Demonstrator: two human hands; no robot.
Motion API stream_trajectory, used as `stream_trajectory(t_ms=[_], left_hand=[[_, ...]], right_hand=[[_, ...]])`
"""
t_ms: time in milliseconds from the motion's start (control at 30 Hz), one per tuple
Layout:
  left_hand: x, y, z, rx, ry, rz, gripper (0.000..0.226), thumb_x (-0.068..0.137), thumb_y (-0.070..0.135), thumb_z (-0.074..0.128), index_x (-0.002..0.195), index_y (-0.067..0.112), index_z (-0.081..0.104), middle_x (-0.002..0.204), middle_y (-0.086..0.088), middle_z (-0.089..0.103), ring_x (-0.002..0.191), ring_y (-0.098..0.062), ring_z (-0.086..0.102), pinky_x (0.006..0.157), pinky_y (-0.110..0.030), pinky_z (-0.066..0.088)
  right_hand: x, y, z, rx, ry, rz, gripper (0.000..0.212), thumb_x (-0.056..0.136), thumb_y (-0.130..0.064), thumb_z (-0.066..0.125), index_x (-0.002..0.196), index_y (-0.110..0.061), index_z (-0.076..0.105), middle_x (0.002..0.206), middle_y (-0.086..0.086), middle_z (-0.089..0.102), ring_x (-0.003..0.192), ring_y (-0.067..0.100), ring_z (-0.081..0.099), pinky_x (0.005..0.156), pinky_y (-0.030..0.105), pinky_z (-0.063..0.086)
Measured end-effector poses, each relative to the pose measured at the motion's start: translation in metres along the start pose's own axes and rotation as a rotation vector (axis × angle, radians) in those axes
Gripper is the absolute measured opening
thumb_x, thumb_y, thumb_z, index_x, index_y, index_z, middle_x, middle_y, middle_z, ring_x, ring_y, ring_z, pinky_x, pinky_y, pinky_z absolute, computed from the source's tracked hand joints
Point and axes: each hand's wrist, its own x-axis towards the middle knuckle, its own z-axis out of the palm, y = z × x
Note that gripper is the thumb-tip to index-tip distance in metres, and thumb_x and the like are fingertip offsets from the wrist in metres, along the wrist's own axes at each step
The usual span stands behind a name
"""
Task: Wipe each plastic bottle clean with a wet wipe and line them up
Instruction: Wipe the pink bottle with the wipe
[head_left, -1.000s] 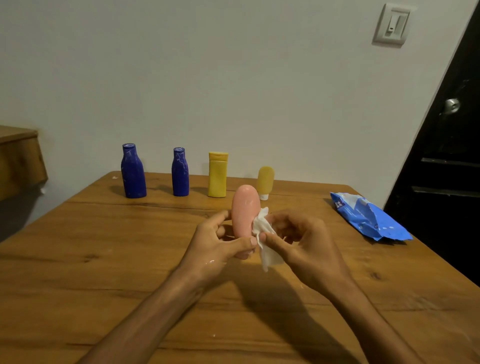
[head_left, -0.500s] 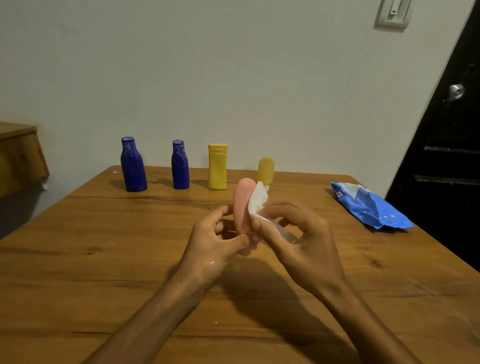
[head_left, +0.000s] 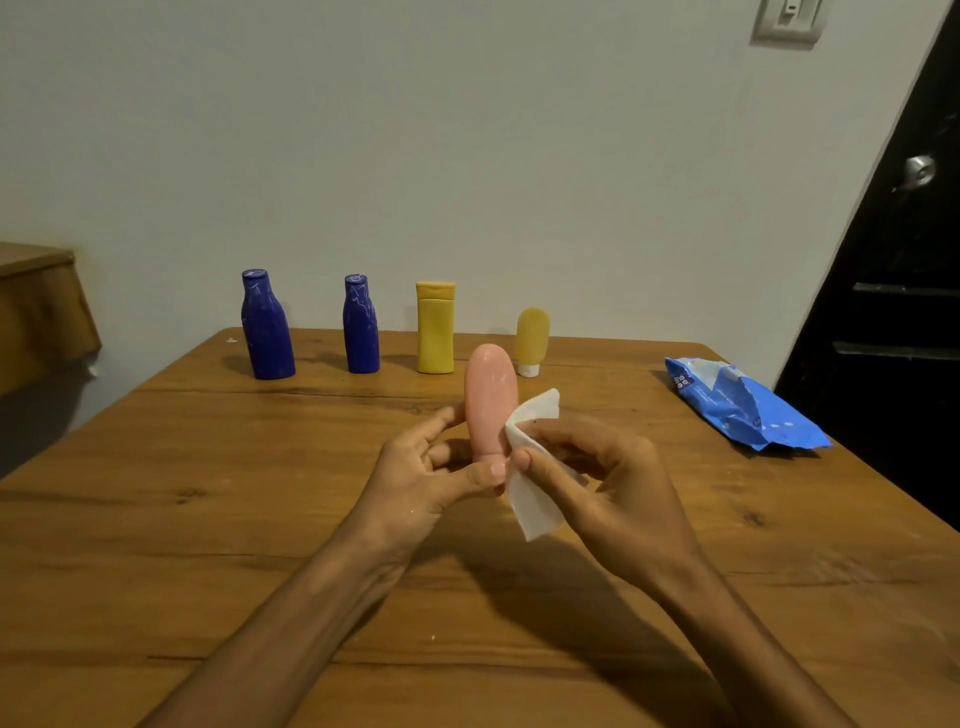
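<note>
My left hand (head_left: 423, 475) grips the narrow lower end of a pink plastic bottle (head_left: 491, 397), held upright above the wooden table (head_left: 208, 519). My right hand (head_left: 605, 491) pinches a white wet wipe (head_left: 530, 467) against the bottle's right side. Along the far edge stand a large blue bottle (head_left: 266, 325), a smaller blue bottle (head_left: 360, 325), a yellow bottle (head_left: 435, 327) and a small mustard tube (head_left: 532, 340) on its white cap, spaced in a row.
A blue wet-wipe pack (head_left: 743, 405) lies at the right of the table. A dark door (head_left: 893, 260) is at the right, a wooden ledge (head_left: 36, 306) at the left, and a wall behind the row.
The wipe slid up the pink bottle's right side, then back down toward its lower end. The left hand kept its grip throughout.
</note>
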Motion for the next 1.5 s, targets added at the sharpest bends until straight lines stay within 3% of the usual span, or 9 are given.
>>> stream_trajectory(t_ms=[133,233,433,600,733,1000,1133,1300,1500], left_hand=[[0.000,0.001,-0.001,-0.042,-0.029,-0.027,0.101,0.053,0.023,0.082,0.145,0.020,0.040,0.109,-0.009,0.074,0.098,-0.024,0.072,0.080,-0.035,0.060],[0.002,0.001,-0.002,-0.158,-0.076,-0.086,0.088,0.062,0.011,0.077,0.143,0.017,0.042,0.106,-0.017,0.074,0.091,-0.027,0.073,0.077,-0.035,0.062],[0.004,-0.001,-0.004,-0.216,-0.125,-0.124,0.085,0.066,0.010,0.073,0.144,0.015,0.039,0.108,-0.022,0.072,0.090,-0.030,0.073,0.077,-0.036,0.061],[0.004,-0.002,-0.007,-0.197,-0.161,-0.098,0.067,0.069,0.011,0.072,0.132,0.015,0.050,0.104,-0.020,0.073,0.081,-0.025,0.072,0.072,-0.032,0.061],[0.004,-0.004,-0.010,-0.203,-0.148,-0.080,0.058,0.071,0.013,0.071,0.126,0.015,0.054,0.100,-0.018,0.073,0.078,-0.023,0.071,0.072,-0.031,0.061],[0.003,-0.006,-0.007,-0.254,-0.166,-0.050,0.055,0.076,0.014,0.068,0.129,0.014,0.054,0.093,-0.017,0.071,0.075,-0.022,0.068,0.069,-0.030,0.059],[0.003,-0.006,-0.004,-0.309,-0.145,-0.043,0.057,0.070,0.018,0.071,0.125,0.014,0.056,0.108,-0.015,0.073,0.094,-0.026,0.071,0.077,-0.034,0.060],[0.002,-0.005,-0.004,-0.289,-0.169,-0.022,0.066,0.059,0.023,0.078,0.121,0.012,0.059,0.090,-0.015,0.073,0.073,-0.021,0.069,0.065,-0.028,0.061],[0.003,-0.007,-0.004,-0.294,-0.139,-0.013,0.076,0.057,0.025,0.079,0.127,0.014,0.054,0.100,-0.014,0.073,0.085,-0.025,0.069,0.066,-0.029,0.061]], right_hand=[[0.000,0.002,-0.002,-0.051,-0.015,-0.037,0.029,0.083,-0.028,0.069,0.113,-0.028,0.068,0.125,-0.010,0.048,0.115,0.001,0.044,0.081,0.011,0.049],[0.004,0.002,-0.004,-0.068,0.008,-0.088,0.031,0.083,-0.017,0.070,0.111,-0.031,0.068,0.133,-0.010,0.050,0.123,0.004,0.044,0.089,0.020,0.047],[0.006,0.000,0.003,-0.049,0.080,-0.121,0.030,0.083,-0.012,0.068,0.111,-0.023,0.067,0.108,-0.012,0.061,0.102,0.000,0.055,0.080,0.016,0.051],[0.010,-0.002,0.008,-0.075,0.149,-0.107,0.025,0.085,-0.014,0.066,0.110,-0.017,0.069,0.104,-0.003,0.065,0.094,0.005,0.059,0.072,0.025,0.054],[0.008,-0.003,0.010,-0.090,0.097,-0.155,0.027,0.084,-0.016,0.066,0.111,-0.016,0.069,0.104,-0.004,0.061,0.096,0.007,0.057,0.072,0.024,0.052],[0.012,-0.001,0.012,-0.009,0.185,-0.138,0.024,0.084,-0.017,0.068,0.107,-0.018,0.070,0.098,-0.001,0.061,0.090,0.005,0.056,0.066,0.009,0.043],[0.010,-0.005,0.004,0.082,0.013,-0.151,0.022,0.080,-0.016,0.072,0.102,-0.017,0.071,0.101,-0.002,0.062,0.096,0.008,0.059,0.070,0.015,0.050],[0.012,-0.009,0.006,0.080,0.127,-0.088,0.023,0.081,-0.020,0.071,0.104,-0.016,0.072,0.097,-0.003,0.063,0.092,0.007,0.059,0.068,0.013,0.046],[0.009,-0.012,0.004,0.023,0.027,-0.161,0.025,0.078,-0.025,0.071,0.103,-0.025,0.068,0.100,-0.005,0.061,0.096,0.007,0.058,0.075,0.014,0.050]])
